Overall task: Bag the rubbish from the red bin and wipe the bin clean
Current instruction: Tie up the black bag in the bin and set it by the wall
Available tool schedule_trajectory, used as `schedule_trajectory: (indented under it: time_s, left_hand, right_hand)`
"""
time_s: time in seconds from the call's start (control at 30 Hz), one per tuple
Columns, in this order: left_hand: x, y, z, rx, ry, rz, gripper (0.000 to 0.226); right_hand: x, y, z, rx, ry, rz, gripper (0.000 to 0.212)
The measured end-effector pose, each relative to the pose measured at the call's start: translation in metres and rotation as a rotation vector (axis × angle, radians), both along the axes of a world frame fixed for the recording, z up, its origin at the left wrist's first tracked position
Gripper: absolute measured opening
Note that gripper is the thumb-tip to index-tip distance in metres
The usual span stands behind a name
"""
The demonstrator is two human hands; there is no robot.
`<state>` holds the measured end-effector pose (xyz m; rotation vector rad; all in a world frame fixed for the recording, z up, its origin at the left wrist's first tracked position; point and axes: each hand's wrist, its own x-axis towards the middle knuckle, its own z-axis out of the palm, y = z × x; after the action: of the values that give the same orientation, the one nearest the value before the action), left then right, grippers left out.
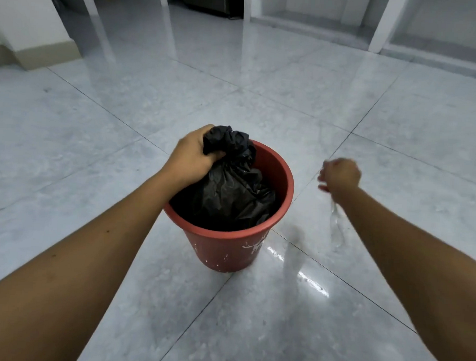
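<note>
Your left hand (191,161) fingers clench the crumpled black plastic bag (230,192), round red plastic bin (225,250) beneath them; right hand (341,177) fingers grip a clear plastic film (336,227).

Bare left forearm (90,250) dotted with a few small dark moles, bare right forearm (420,259), both ending in bare hands: left hand (189,161), blurred right hand (342,176).

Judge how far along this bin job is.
Done: the bag looks filled, its neck gathered. In hand: left hand grips that neck, bag inside the bin; right hand holds something clear, blurred. Left: lift the bag out, wipe the bin.
</note>
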<state>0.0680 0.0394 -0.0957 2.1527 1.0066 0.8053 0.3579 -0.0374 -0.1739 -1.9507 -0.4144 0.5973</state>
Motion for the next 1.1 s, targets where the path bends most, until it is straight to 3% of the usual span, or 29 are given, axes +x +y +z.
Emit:
schedule_trajectory:
  time_s: [0.1,0.27,0.4,0.47,0.5,0.63,0.83,0.9,1.0,1.1]
  left_hand:
    - [0.001,-0.001,0.0,0.006,0.029,-0.04,0.015]
    - [-0.001,-0.003,-0.003,0.279,0.181,0.068,0.013]
    - [-0.005,-0.005,-0.005,0.483,0.202,0.023,0.037]
    - [-0.007,-0.006,-0.006,0.427,0.227,0.009,0.04]
    - [-0.008,-0.006,-0.006,0.363,0.25,0.012,0.038]
    - [-0.012,-0.007,-0.001,0.038,0.303,0.078,0.031]
    - [-0.006,0.0,0.0,0.013,0.244,0.288,0.03]
    - [-0.002,0.002,-0.001,0.034,0.273,0.336,0.027]
    - [0.003,-0.003,-0.002,0.07,0.293,0.375,0.02]
    - [0.005,-0.005,-0.006,0.011,0.244,0.453,0.022]
  right_hand:
    - [-0.01,0.008,0.041,0.216,-0.075,-0.048,0.017]
    - [-0.068,0.02,0.078,0.034,-0.325,0.456,0.019]
    - [-0.11,0.025,0.088,-0.034,-0.362,0.772,0.016]
    - [-0.121,0.026,0.088,-0.085,-0.331,0.846,0.047]
    - [-0.124,0.026,0.088,-0.113,-0.324,0.862,0.052]
    - [-0.132,0.026,0.086,-0.216,-0.367,0.885,0.034]
    - [-0.116,0.031,0.091,-0.271,-0.399,0.754,0.018]
    - [-0.112,0.031,0.094,-0.292,-0.351,0.728,0.024]
    - [-0.114,0.028,0.103,-0.351,-0.051,0.759,0.019]
    - [-0.117,0.023,0.109,-0.454,0.107,0.867,0.016]
